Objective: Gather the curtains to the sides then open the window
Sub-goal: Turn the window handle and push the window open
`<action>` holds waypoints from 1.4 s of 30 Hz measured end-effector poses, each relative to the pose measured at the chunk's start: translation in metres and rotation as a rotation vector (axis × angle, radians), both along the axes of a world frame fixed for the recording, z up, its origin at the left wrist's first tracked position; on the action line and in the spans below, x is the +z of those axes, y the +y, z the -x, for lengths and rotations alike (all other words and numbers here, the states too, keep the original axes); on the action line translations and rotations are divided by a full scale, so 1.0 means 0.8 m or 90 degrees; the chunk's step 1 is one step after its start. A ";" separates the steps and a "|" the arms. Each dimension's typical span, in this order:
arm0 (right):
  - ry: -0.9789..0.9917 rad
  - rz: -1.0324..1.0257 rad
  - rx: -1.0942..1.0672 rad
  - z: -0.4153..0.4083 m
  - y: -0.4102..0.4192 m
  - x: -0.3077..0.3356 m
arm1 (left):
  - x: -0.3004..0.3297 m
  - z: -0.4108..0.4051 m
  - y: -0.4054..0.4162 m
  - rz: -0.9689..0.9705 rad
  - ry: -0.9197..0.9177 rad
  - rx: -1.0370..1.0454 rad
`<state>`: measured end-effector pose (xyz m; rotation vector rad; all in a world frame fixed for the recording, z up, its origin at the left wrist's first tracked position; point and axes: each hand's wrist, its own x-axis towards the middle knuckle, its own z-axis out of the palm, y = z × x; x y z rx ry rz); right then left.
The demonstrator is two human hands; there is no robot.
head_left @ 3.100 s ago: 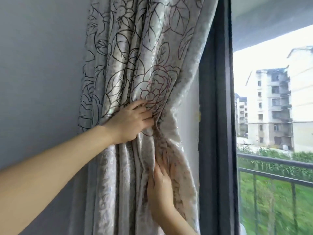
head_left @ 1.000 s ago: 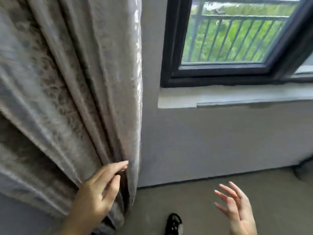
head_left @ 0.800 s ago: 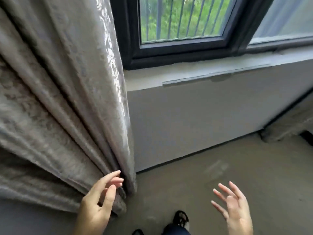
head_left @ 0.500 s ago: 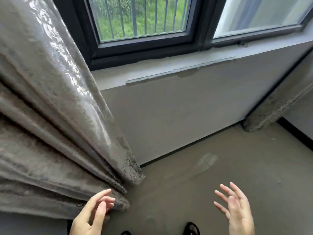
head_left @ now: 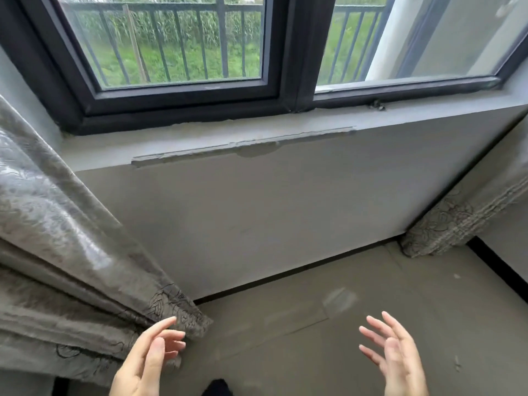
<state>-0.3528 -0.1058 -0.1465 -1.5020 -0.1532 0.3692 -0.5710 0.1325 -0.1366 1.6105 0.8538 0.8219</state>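
Observation:
The left curtain (head_left: pixel 57 247), grey with a leaf pattern, hangs bunched at the left, its hem near the floor. My left hand (head_left: pixel 148 361) is open just in front of that hem, fingers spread and holding nothing. My right hand (head_left: pixel 394 355) hovers open over the floor at lower right, empty. The right curtain (head_left: pixel 463 218) is bunched in the right corner. The black-framed window (head_left: pixel 285 52) fills the top, with two panes; both look shut.
A grey sill (head_left: pixel 200 138) with a chipped edge runs under the window. Below it is a plain grey wall (head_left: pixel 271 210) and a bare concrete floor (head_left: pixel 343 310). Railings and green plants show outside. A dark shoe tip (head_left: pixel 218 388) shows at the bottom edge.
My left hand has let go of the left curtain and come off it. The view has swung right and up, bringing both panes and the right curtain into sight. My right hand stays open.

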 end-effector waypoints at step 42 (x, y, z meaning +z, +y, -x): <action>-0.959 -0.104 -0.185 -0.524 0.516 0.400 | 0.517 -0.644 0.290 -0.321 -0.260 -0.123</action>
